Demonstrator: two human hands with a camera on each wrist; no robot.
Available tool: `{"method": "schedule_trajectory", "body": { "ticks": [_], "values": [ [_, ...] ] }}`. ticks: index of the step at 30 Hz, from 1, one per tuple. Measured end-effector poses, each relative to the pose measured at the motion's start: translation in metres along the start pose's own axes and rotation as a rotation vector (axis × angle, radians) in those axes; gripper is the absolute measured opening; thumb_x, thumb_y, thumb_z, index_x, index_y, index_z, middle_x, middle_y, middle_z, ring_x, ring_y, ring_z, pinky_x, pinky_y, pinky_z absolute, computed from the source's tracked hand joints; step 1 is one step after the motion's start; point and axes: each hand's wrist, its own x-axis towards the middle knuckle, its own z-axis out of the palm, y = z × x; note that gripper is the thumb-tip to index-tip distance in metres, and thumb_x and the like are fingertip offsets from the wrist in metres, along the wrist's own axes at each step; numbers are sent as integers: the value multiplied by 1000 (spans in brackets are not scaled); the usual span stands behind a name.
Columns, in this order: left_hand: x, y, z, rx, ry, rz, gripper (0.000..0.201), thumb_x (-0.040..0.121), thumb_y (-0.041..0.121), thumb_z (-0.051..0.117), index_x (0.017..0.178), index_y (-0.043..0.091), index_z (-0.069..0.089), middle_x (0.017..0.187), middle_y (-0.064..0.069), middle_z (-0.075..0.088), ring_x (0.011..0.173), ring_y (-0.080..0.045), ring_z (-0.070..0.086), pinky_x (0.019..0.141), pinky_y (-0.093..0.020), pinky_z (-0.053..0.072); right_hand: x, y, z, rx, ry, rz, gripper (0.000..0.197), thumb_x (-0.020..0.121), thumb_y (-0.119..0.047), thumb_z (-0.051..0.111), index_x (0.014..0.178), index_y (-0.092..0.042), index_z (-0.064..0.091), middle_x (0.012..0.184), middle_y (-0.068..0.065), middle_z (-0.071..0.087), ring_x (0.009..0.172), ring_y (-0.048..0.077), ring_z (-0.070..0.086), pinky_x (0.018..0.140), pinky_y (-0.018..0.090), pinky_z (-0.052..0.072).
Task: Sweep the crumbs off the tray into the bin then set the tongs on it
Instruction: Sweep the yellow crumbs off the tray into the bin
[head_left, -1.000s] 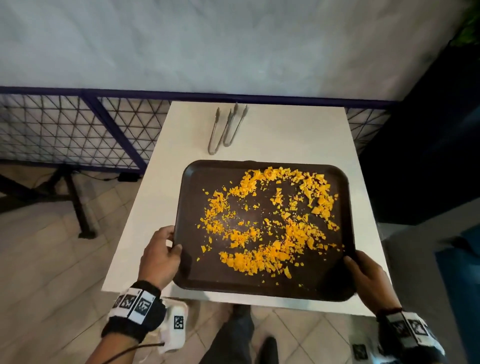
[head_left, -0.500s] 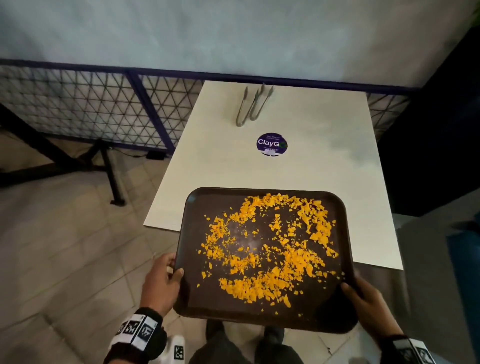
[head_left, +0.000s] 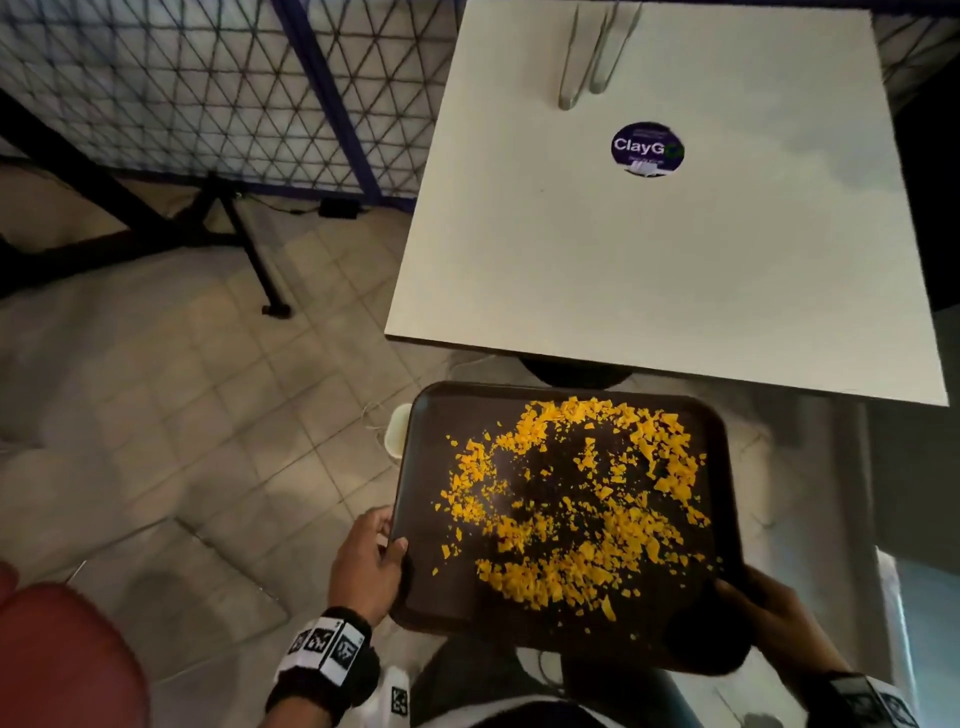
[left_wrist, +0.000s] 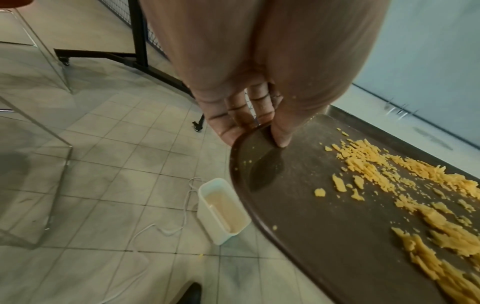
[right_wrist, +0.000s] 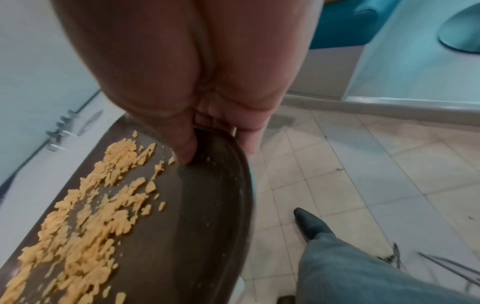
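We see our left hand (left_wrist: 262, 98) gripping the brown tray (left_wrist: 324, 216) at its corner, thumb on top, fingers (left_wrist: 233, 115) under the rim. Yellow crumbs (left_wrist: 415, 195) spread across the tray's right side. A white bin (left_wrist: 221, 214) stands on the tiled floor (left_wrist: 103, 164) just beside the tray's edge, w/ a white cord (left_wrist: 166, 226) next to it.

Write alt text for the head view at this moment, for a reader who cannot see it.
Both hands hold a dark brown tray strewn with orange crumbs above a tiled floor, the left hand on its left edge and the right hand at its near right corner. Beyond it stands a white table with metal tongs at the far end.
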Motion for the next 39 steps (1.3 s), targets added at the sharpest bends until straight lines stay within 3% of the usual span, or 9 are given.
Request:
{"method": "schedule_trajectory", "body": {
  "ticks": [2,7,11,16,23,27,29,32,39],
  "values": [
    [-3,-15,-3,44,-35,-27,29,91,16,63,113,33,56,105,9,63,89,-13,63,86,-41,52,-4,11,15,-3,-10,26,24,89,-12,61,112,-10,67,96,12,75,95,34,69,85,56,55],
    [-7,-40,0,117,-94,-118,27,93,18,61,107,39,51,107,11,61,91,-13,63,88,-41,52,-2,28,35,37,-85,109,20,93,-9,60,111,-15,67,95,8,76,91,26,70,67,41,57],
    [0,-50,9,123,-97,-196,25,93,18,61,109,36,53,111,8,63,94,-16,63,92,-41,50,18,40,42,14,-114,133,20,93,-9,60,111,-15,67,97,9,76,96,31,69,84,55,56],
    [32,-57,26,129,-77,-204,25,93,18,61,114,29,55,112,4,64,97,-19,61,91,-36,48,54,46,56,46,-122,97,23,92,-9,61,112,-19,67,101,8,75,94,27,69,87,53,55],
    [113,-81,62,101,-36,-177,26,93,17,62,115,27,55,111,6,63,96,-18,61,93,-37,48,137,71,84,135,-159,11,82,35,-67,88,105,-26,74,106,5,75,98,23,71,86,46,57],
    [177,-107,94,79,8,-124,29,94,17,62,120,26,55,109,7,62,96,-18,60,92,-37,49,209,94,113,133,-115,-62,73,45,-65,85,106,-27,74,106,5,75,96,23,72,78,41,59],
    [208,-121,112,76,20,-103,29,94,17,62,121,26,55,108,7,62,97,-18,61,92,-38,50,244,104,128,163,-90,-92,47,68,-47,78,107,-22,73,105,6,75,93,22,72,68,28,59],
    [254,-142,141,72,66,-62,29,91,18,64,118,25,56,103,7,62,96,-20,61,91,-35,49,301,126,146,214,-72,-120,22,96,-14,55,112,-16,69,110,10,73,94,24,72,71,28,59],
    [321,-171,181,4,114,58,27,85,17,67,111,24,61,92,10,63,93,-17,61,88,-30,47,377,142,162,348,-98,-208,25,100,-5,44,113,-9,65,106,6,75,94,18,72,75,25,58]
  ]
}}
